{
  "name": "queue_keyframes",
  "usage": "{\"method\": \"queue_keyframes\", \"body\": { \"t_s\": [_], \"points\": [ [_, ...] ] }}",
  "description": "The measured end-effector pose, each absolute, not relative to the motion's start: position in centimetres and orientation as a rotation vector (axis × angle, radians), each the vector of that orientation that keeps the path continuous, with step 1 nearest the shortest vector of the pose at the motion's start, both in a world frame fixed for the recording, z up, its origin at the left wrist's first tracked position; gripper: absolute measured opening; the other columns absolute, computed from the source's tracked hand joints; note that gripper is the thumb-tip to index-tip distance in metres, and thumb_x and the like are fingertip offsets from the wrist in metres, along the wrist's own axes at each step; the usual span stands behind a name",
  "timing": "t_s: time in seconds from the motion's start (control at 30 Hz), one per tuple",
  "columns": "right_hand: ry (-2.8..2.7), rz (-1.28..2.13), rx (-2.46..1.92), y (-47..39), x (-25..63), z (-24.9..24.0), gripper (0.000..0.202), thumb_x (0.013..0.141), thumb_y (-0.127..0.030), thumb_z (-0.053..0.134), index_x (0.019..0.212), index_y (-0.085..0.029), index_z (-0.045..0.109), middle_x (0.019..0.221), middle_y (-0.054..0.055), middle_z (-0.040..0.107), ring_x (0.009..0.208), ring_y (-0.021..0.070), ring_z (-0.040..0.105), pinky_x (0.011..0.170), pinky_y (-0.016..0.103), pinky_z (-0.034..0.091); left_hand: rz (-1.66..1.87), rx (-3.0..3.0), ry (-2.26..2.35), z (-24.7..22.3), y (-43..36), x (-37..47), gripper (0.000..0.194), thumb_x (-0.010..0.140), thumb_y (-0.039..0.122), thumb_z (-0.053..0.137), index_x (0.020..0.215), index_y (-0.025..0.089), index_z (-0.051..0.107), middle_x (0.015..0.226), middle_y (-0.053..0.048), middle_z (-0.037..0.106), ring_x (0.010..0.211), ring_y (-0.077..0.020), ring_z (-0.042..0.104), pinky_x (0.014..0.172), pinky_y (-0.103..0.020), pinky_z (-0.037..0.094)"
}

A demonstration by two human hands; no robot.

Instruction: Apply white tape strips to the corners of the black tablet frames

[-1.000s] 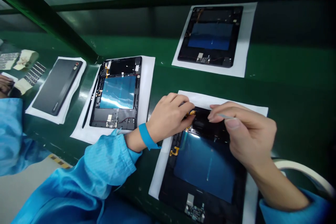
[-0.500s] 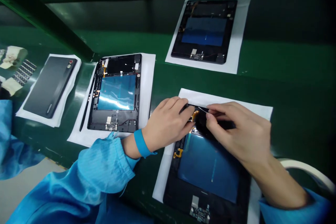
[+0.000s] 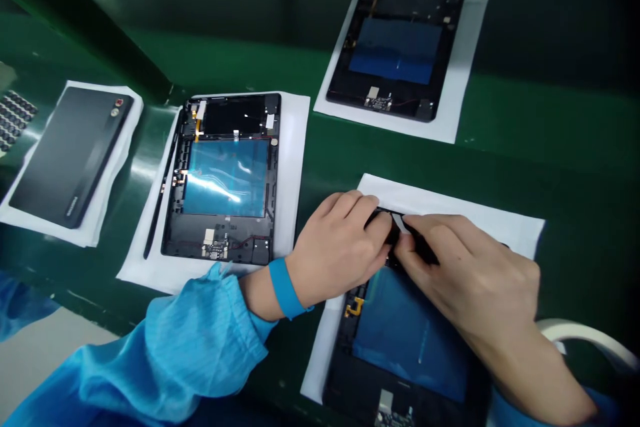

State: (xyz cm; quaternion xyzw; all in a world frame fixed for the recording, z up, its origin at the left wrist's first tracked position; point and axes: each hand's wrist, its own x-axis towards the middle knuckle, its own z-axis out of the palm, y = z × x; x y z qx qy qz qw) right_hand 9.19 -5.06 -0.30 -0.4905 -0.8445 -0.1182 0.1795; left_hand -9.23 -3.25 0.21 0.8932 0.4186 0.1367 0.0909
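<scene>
Head view: green bench (image 3: 560, 167) throughout. Near opened tablet (image 3: 415, 327) on white paper (image 3: 320, 367), lower edge cut off, top hidden by hands. Second opened tablet (image 3: 225, 180) to left, third opened tablet (image 3: 395, 50) beyond; closed dark device (image 3: 75, 153) farthest left. Right hand (image 3: 470, 267) over tablet's top. Left hand (image 3: 345, 247) curled beside it; cannot tell if holding anything. Cream ring (image 3: 575, 330) partly behind wrist. Pale strip (image 3: 399, 223) pinched tight by right hand, ends unclear.

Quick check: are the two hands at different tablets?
No, the left hand and right hand meet over the upper end of the same opened tablet.
</scene>
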Motion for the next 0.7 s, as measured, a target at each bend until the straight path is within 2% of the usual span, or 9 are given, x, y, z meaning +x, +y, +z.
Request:
{"method": "queue_keyframes", "body": {
  "t_s": [0.33,0.7],
  "points": [
    [-2.391,-0.321,-1.420,-5.03,8.85,-0.15,0.009,0.088,-0.021,0.060,0.095,-0.017,0.063,0.089,0.004,0.071,0.069,0.0153,0.060,0.056,0.029,0.036,0.450,2.666,1.235,0.08,-3.23,-9.28,0.025,0.096,0.030,0.049,0.105,0.011,0.063,0.109,-0.013,0.061,0.108,-0.0284,0.054,0.098,-0.041,0.046],
    [-2.470,-0.324,-1.429,-4.79,8.80,-0.18,0.015,0.091,-0.024,0.056,0.095,-0.016,0.067,0.088,0.004,0.071,0.071,0.0155,0.059,0.053,0.030,0.031,0.485,2.648,1.242,-0.11,-3.33,-9.23,0.025,0.095,0.026,0.047,0.106,0.010,0.062,0.110,-0.013,0.061,0.109,-0.0278,0.054,0.099,-0.040,0.047]
  ]
}}
